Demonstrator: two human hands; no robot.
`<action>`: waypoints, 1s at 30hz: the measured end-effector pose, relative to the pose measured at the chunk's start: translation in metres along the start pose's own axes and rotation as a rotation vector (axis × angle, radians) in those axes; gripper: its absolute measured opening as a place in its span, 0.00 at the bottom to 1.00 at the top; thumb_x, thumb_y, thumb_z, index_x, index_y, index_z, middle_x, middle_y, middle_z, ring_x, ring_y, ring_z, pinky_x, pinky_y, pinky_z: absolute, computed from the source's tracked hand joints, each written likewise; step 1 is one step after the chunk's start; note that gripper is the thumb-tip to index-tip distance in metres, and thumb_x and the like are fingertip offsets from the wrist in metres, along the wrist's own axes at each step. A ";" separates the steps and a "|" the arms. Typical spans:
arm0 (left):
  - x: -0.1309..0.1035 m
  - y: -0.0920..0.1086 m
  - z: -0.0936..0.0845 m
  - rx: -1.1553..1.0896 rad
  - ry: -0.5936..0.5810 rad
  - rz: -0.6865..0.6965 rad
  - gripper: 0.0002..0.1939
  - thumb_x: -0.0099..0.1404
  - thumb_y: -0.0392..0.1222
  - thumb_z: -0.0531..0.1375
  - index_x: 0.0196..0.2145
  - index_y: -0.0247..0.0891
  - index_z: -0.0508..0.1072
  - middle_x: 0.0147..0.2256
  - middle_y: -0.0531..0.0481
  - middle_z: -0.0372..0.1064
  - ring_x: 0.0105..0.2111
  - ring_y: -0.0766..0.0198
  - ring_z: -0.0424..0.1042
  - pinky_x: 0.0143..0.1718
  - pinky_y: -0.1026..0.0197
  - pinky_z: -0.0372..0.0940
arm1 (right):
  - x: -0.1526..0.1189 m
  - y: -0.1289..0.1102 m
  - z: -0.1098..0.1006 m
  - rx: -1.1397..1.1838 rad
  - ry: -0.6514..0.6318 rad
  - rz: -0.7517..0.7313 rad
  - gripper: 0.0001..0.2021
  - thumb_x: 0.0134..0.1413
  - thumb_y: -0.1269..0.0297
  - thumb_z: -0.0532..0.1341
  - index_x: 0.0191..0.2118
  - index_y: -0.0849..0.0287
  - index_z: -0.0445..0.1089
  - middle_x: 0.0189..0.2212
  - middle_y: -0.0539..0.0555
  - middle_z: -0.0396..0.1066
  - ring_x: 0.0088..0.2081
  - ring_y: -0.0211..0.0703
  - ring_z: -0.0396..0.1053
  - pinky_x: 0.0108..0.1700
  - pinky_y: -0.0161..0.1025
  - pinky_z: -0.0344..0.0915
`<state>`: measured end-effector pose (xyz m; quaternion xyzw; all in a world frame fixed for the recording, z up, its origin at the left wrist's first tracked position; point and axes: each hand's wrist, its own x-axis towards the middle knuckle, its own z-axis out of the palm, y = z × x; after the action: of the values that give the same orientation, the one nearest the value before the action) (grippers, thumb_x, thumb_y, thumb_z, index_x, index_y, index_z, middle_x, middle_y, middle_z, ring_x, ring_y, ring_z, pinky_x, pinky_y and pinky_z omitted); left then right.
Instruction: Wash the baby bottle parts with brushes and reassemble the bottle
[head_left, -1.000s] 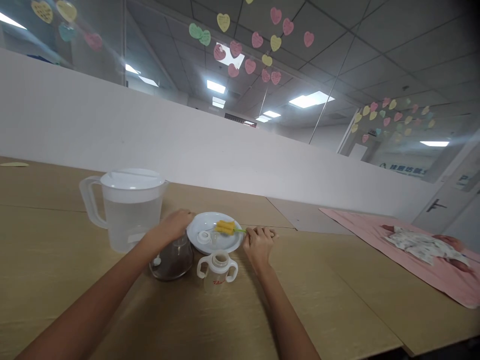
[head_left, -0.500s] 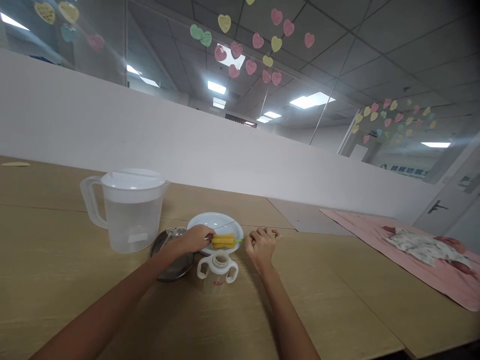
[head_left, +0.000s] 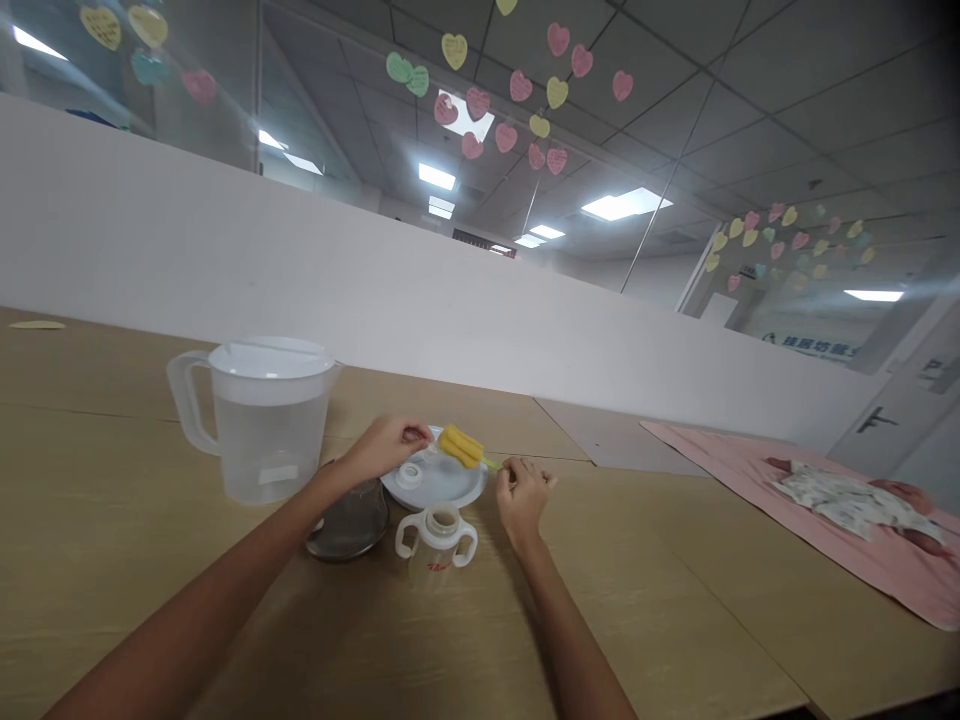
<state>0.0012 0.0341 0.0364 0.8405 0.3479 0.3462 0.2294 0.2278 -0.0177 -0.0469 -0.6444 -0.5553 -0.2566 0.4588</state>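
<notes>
In my right hand [head_left: 525,495] is the thin green handle of a bottle brush with a yellow sponge head [head_left: 460,447]. The sponge points up and left over a white plate [head_left: 457,492]. My left hand [head_left: 391,445] hovers at the plate's left edge with its fingers curled together, apart from the sponge; what they hold, if anything, is hidden. A white ring-shaped piece [head_left: 409,475] lies on the plate below these fingers. In front of the plate stands a clear baby bottle [head_left: 435,545] with two white handles and an uncovered mouth. My left forearm partly covers a metal bowl [head_left: 349,525].
A large translucent lidded pitcher [head_left: 270,430] stands behind the bowl at the left. On the right, a baby doll [head_left: 855,500] in patterned clothes lies on a pink cloth [head_left: 705,455]. A low white wall [head_left: 450,310] runs along the table's back edge.
My left hand has moved up and left, away from the sponge. The sponge head has lifted and tilted upward. A white ring piece now shows on the plate.
</notes>
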 end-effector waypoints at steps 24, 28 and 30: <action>-0.014 0.015 -0.013 0.704 0.330 0.697 0.10 0.62 0.32 0.52 0.35 0.38 0.72 0.34 0.50 0.72 0.34 0.65 0.66 0.39 0.59 0.56 | -0.008 -0.011 0.004 0.060 -0.098 -0.209 0.17 0.61 0.63 0.42 0.33 0.61 0.65 0.22 0.51 0.66 0.22 0.37 0.62 0.26 0.33 0.50; -0.013 0.012 -0.012 0.704 0.364 0.719 0.10 0.62 0.31 0.51 0.33 0.38 0.72 0.33 0.50 0.71 0.33 0.65 0.66 0.37 0.60 0.57 | -0.004 -0.009 0.005 0.029 -0.126 -0.075 0.18 0.61 0.62 0.41 0.34 0.61 0.65 0.25 0.53 0.69 0.24 0.37 0.64 0.26 0.33 0.50; -0.012 0.011 -0.012 0.698 0.370 0.718 0.10 0.62 0.31 0.51 0.33 0.37 0.72 0.32 0.49 0.71 0.33 0.65 0.66 0.37 0.60 0.57 | -0.003 -0.007 0.004 0.021 -0.127 -0.007 0.18 0.61 0.61 0.41 0.34 0.61 0.65 0.26 0.54 0.69 0.24 0.38 0.64 0.26 0.33 0.50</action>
<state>-0.0089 0.0198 0.0457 0.8578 0.1675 0.4091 -0.2621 0.2196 -0.0161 -0.0487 -0.6526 -0.5882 -0.2112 0.4285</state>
